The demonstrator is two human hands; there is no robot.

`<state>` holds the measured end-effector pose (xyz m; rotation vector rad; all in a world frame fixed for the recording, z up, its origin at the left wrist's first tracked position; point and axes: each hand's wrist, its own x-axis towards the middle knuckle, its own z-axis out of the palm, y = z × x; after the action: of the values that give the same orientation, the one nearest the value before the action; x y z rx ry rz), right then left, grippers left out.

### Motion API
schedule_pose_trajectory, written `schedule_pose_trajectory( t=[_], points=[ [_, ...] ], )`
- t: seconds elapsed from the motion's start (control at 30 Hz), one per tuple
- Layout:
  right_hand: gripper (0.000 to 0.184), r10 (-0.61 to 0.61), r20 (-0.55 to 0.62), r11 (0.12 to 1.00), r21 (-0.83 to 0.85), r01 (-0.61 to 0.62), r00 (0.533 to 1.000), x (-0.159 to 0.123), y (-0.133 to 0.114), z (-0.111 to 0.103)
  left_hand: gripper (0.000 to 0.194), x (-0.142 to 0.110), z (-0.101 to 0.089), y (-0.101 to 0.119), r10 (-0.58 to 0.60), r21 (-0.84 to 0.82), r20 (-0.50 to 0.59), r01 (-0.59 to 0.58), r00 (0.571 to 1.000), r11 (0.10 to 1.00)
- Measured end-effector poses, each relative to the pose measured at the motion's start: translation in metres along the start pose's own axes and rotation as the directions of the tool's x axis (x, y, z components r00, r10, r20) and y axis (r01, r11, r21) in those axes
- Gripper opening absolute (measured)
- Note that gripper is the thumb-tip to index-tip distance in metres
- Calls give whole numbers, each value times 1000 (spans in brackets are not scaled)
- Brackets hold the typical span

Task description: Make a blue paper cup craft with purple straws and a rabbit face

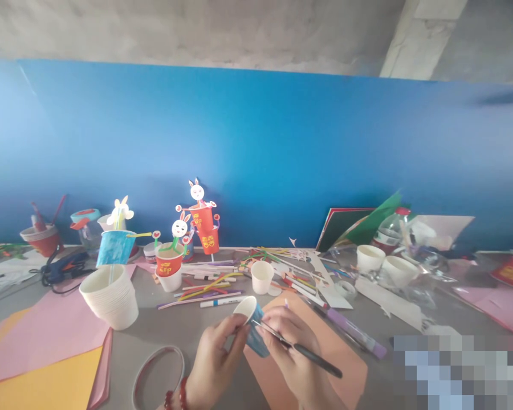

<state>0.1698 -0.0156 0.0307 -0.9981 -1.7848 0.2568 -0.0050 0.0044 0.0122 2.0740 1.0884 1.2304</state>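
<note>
My left hand (216, 356) grips a small paper cup (252, 327) with a blue outside and white inside, tilted on its side over the table. My right hand (293, 347) is closed round a thin tool with a black handle (312, 356); its metal tip touches the cup's rim. A red bead bracelet (177, 396) sits on my left wrist. Under my hands lies an orange paper sheet (342, 370).
A stack of white paper cups (111, 296) stands left, on pink paper (47, 336) and yellow paper (43, 387). Bunny cup crafts (203, 219), straws (209, 285), a white cup (261, 277), a purple marker (354, 330), a tape roll (345, 288) and a glue gun (62, 267) crowd the table. A blue board (256, 154) backs it.
</note>
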Motion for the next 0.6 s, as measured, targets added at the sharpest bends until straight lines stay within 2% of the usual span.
schedule_pose_trajectory(
  t=[0.13,0.23,0.37,0.43,0.53,0.6],
  points=[
    [21,-139,-10,984,-116,137,990,0,7,-2,22,2,-4,-3,39,97,64,-45,997,994],
    [21,-120,17,982,-148,121,993,-1,9,-2,22,3,-7,0,58,193,90,-75,994,978],
    [19,54,-45,998,45,-52,998,-4,7,6,21,4,-9,4,118,257,102,-141,988,956],
    [14,195,-95,967,183,-175,976,-5,5,12,19,5,-8,5,188,269,93,-206,978,941],
    [21,440,-117,836,416,-358,891,-6,1,20,19,5,-5,4,273,249,65,-281,960,927],
    [27,556,-92,731,527,-433,826,-5,0,22,18,5,-4,4,299,244,56,-303,953,921]
  ],
)
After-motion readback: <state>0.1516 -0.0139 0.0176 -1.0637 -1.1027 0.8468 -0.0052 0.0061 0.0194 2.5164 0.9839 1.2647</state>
